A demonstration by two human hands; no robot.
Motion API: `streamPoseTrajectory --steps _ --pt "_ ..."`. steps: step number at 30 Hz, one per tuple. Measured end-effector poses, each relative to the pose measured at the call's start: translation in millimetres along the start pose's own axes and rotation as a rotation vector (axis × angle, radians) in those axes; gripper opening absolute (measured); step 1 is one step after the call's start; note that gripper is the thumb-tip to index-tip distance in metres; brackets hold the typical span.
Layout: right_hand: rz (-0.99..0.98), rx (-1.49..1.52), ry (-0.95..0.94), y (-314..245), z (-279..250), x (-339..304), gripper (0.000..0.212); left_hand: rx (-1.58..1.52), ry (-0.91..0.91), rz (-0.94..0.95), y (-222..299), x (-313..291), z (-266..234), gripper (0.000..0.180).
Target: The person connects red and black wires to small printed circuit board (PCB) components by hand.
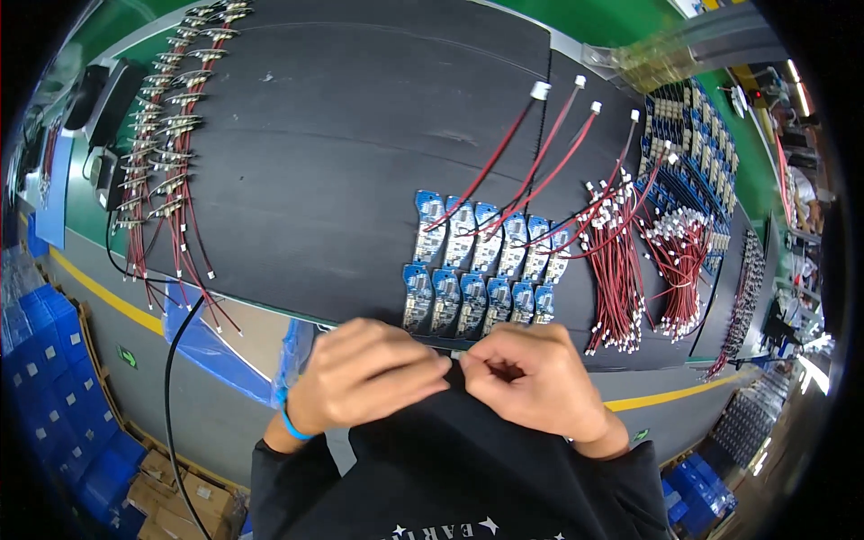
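My left hand [367, 376], with a blue band at the wrist, is closed with its fingers pressed together at the table's front edge. Facing it, my right hand [531, 382] is curled into a pinch. A small pale bit [456, 355] shows between the fingertips; what it is, and what each hand grips, I cannot make out. Just beyond the hands lie two rows of blue circuit boards [430, 229]. Several red-and-black cables [493, 162] with white connectors lie across the far row.
Bundles of red cables with white plugs [616, 279] lie to the right, near stacked blue boards [688, 135]. At the left, boards with cables attached [184, 121] form long rows on the black mat [342, 135]. Blue bins [54, 360] and cardboard boxes [180, 490] stand on the floor.
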State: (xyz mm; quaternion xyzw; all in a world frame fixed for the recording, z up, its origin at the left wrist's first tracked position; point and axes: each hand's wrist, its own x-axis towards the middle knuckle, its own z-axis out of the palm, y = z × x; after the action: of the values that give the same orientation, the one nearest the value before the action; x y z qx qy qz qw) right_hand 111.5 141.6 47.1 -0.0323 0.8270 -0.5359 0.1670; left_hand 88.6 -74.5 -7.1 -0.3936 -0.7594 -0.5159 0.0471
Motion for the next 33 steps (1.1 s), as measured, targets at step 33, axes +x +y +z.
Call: streamPoseTrajectory --steps 33 --pt "-0.206 -0.317 0.405 19.0 -40.1 24.2 0.004 -1.316 0.809 -1.017 48.2 -26.5 59.3 0.040"
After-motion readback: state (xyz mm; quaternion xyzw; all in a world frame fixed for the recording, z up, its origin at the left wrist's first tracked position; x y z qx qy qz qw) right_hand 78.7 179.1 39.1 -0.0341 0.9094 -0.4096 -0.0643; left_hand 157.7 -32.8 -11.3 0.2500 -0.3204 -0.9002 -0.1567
